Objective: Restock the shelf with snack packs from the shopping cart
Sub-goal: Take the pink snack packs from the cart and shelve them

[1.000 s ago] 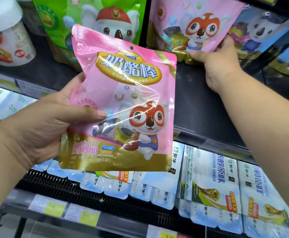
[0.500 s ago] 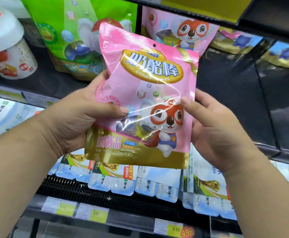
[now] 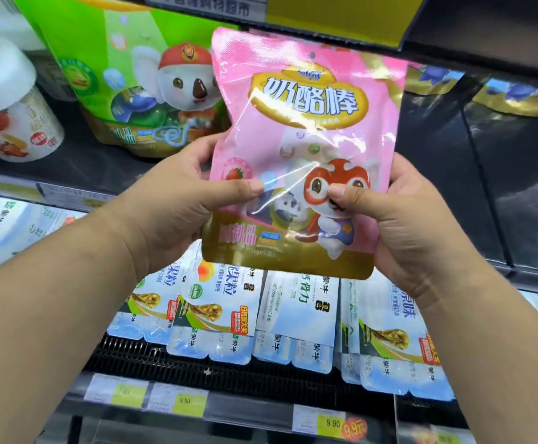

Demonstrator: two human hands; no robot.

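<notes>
A pink snack pack with a gold base and a cartoon fox stands upright in front of the dark upper shelf. My left hand grips its left edge, thumb across the front. My right hand grips its right edge, thumb pressed on the fox's face. The pack's lower edge hangs above the row of blue packs below. The shopping cart is out of view.
A green koala pack stands on the shelf just left of the pink one. White cups sit at far left. Blue-and-gold packs lean at the right rear. Blue-white packs fill the lower shelf above price tags.
My right hand left the pink pack on the shelf and took hold of the held pack's right edge. Both hands raised the pack up and rightwards toward the shelf.
</notes>
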